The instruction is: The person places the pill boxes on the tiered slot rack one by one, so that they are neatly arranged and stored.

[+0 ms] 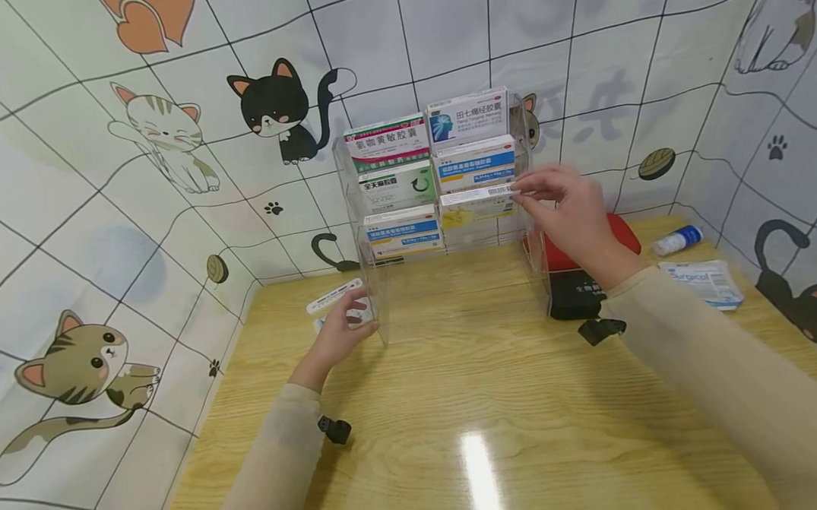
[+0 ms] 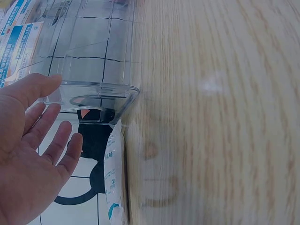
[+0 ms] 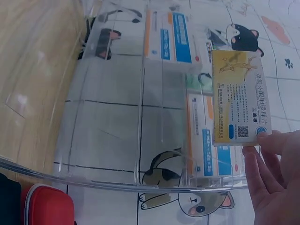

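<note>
My right hand pinches the end of a yellow-and-white medicine box between thumb and fingers. The box is in front of the clear display rack, at the right column below a blue-and-white medicine box. In the right wrist view it stands apart from the wall behind, partly covering another box. At the rack's left side is my left hand. In the left wrist view its thumb lies at the clear panel's edge, and the other fingers extend loosely, curled round nothing.
More medicine boxes fill the rack's tiers. Left of the rack lie white packets. On its right are a red case, a black box, a blue-and-white bottle and a surgical packet. A cat-patterned wall covering stands behind.
</note>
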The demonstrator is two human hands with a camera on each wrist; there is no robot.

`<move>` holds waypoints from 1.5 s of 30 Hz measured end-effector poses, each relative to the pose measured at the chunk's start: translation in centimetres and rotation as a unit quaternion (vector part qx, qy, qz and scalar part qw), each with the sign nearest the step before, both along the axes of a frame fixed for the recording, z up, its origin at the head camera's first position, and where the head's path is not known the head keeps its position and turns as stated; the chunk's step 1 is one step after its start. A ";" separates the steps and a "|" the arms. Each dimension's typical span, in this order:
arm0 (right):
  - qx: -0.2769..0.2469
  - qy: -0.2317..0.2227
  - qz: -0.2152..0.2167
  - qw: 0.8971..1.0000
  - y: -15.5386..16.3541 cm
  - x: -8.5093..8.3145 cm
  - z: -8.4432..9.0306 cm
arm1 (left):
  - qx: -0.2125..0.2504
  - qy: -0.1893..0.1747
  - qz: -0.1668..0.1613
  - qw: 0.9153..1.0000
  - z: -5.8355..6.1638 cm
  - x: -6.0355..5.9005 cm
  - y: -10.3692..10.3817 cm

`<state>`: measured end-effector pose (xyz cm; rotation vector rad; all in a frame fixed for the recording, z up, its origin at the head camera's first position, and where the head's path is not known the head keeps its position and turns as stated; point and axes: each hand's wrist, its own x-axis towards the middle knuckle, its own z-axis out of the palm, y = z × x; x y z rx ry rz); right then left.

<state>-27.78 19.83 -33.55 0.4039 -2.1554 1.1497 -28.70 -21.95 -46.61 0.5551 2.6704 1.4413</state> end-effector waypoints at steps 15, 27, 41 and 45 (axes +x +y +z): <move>0.073 -0.068 -0.036 0.994 1.0 -2.9 -0.9 | -0.002 0.011 -0.005 1.000 0.0 -0.1 0.1; 0.148 -0.132 -0.029 0.980 0.5 -3.3 -1.4 | 0.005 0.000 -0.007 1.000 0.0 -0.2 0.6; 0.124 -0.077 -0.029 0.989 2.0 0.1 -3.2 | -0.031 0.022 -0.007 0.999 0.3 -0.2 0.0; 0.137 -0.106 -0.052 0.984 4.3 2.1 -5.3 | -0.081 0.049 0.006 0.995 1.2 0.5 -0.8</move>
